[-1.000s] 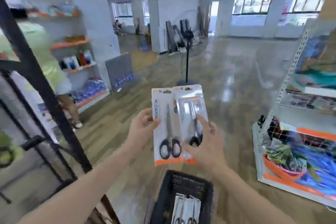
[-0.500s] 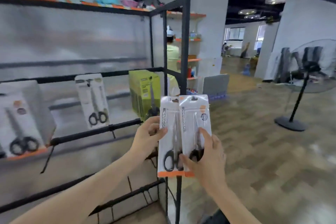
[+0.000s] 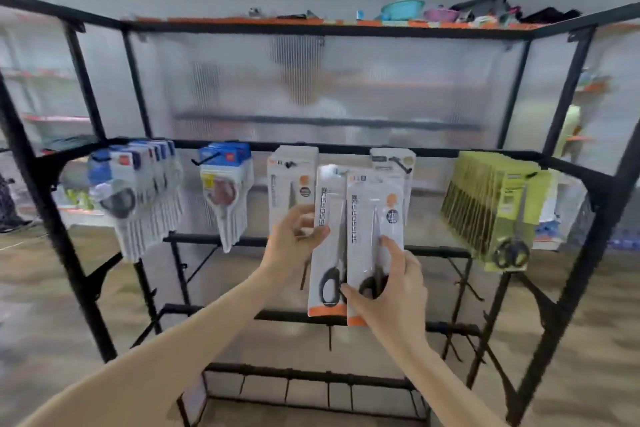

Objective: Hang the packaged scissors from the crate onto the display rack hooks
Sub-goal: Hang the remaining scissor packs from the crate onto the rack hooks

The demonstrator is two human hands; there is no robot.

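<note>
Carrying step: left hand [image 3: 294,239] and right hand [image 3: 391,284] each pinch a scissors pack [image 3: 375,218] before the rack [image 3: 346,151]; next, presumably, threading a hang-hole onto a hook [image 3: 401,165].

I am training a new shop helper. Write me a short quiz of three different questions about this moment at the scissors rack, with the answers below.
1. True or false: both scissors packs in the hands already hang on a hook.
2. How many scissors packs do the hands hold?
3. What colour are the packs on the far right hook? A) green B) red C) black

Key
1. False. The left hand holds the left pack and the right hand holds the right pack, in front of the display rack.
2. Two.
3. A. The green packs.
</note>
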